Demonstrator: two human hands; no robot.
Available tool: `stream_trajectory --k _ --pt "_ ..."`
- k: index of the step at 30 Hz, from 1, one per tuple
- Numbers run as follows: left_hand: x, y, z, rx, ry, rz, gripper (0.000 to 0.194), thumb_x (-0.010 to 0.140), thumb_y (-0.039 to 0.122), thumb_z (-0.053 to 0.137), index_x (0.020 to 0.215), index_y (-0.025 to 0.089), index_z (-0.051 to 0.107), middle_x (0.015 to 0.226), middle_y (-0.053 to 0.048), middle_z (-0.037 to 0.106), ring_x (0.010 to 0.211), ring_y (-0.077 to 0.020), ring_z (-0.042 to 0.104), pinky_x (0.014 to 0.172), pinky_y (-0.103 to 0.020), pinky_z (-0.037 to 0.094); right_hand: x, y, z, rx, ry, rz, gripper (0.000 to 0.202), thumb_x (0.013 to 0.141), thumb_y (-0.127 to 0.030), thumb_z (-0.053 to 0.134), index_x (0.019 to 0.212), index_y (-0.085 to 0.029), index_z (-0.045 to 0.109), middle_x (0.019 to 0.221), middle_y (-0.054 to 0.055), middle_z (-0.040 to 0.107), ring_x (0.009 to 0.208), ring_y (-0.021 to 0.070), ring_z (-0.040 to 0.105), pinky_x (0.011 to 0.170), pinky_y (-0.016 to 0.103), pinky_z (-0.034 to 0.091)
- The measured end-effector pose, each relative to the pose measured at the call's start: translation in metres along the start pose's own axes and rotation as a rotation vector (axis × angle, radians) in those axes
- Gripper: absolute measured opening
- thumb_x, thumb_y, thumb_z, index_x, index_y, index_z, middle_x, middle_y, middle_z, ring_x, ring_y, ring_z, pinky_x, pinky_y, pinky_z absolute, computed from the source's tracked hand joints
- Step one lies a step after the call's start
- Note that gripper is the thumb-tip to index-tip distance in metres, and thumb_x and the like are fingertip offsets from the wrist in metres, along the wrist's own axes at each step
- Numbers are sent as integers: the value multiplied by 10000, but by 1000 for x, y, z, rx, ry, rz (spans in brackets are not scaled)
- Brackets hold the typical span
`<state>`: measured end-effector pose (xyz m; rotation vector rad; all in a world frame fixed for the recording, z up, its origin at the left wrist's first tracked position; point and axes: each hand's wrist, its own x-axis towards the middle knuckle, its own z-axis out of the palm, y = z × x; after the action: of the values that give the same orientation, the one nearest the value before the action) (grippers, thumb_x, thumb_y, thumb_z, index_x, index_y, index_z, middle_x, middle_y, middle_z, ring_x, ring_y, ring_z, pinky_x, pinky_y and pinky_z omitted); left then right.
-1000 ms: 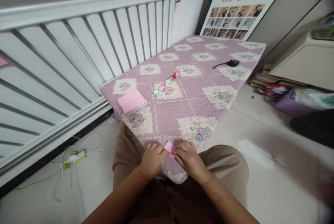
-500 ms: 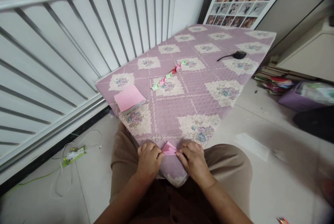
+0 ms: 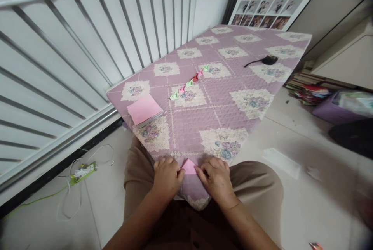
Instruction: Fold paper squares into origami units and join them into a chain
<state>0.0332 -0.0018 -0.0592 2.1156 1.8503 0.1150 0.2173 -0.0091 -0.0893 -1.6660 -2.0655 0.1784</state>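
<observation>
Your folded pink paper (image 3: 189,167) lies near the desk's (image 3: 190,124) closest corner, point toward twelve o'clock; your left hand (image 3: 167,176) at nine and right hand (image 3: 216,179) at three have their fingers clamped on its lower corners, probably to keep it flat and even. Reckoned from that paper, a pink-topped stack of square paper (image 3: 145,109) sits at eleven, apart from your hands, likely for easy reach. Multicoloured folded paper pieces (image 3: 189,83) line up around twelve. The white radiator (image 3: 87,36) bounds the desk toward ten; at one lies an unclear black object (image 3: 269,60), with a photo board (image 3: 264,6) beyond.
</observation>
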Motion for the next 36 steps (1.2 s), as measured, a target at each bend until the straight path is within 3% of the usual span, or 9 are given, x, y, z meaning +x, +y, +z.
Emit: stream_trajectory --k 9,12,16,22,31,36 --pt "4 0 -4 21 -50 12 210 838 365 564 719 200 616 888 -34 626 912 -228 523 795 -366 315 0 0 2 -16 5 24 290 849 -370 609 615 -205 565 708 24 550 793 207 486 767 355 312" --pt "4 0 -4 23 -57 13 207 840 363 560 732 200 629 898 -42 627 923 -232 520 806 -368 316 0 6 2 24 45 -3 202 871 -340 578 725 -207 618 749 32 583 802 212 509 766 363 336" --pt "4 -1 -3 25 -45 21 210 842 358 556 725 202 633 895 -43 624 925 -232 519 812 -370 319 -6 6 -6 69 109 -142 202 919 -258 490 1036 -170 631 867 70 630 830 208 541 767 362 390" --pt "3 -2 -2 45 -36 54 185 849 320 542 732 206 629 889 -39 623 918 -226 526 821 -374 324 -20 -20 -4 40 55 -414 297 914 -169 471 1188 -170 586 1138 85 647 1053 218 551 914 380 392" --pt "-1 -5 -6 16 -32 19 136 863 317 548 805 210 608 926 -30 610 954 -228 518 817 -368 330 -25 -19 4 18 -153 -331 360 915 -293 510 1258 -197 557 1244 100 617 1159 254 530 1013 455 289" --pt "-8 -9 1 5 25 67 101 889 264 533 925 242 625 988 -19 614 968 -210 518 860 -375 338 -26 -19 7 73 -145 -276 341 900 -315 546 1226 -220 578 1225 89 629 1153 251 528 1038 466 229"
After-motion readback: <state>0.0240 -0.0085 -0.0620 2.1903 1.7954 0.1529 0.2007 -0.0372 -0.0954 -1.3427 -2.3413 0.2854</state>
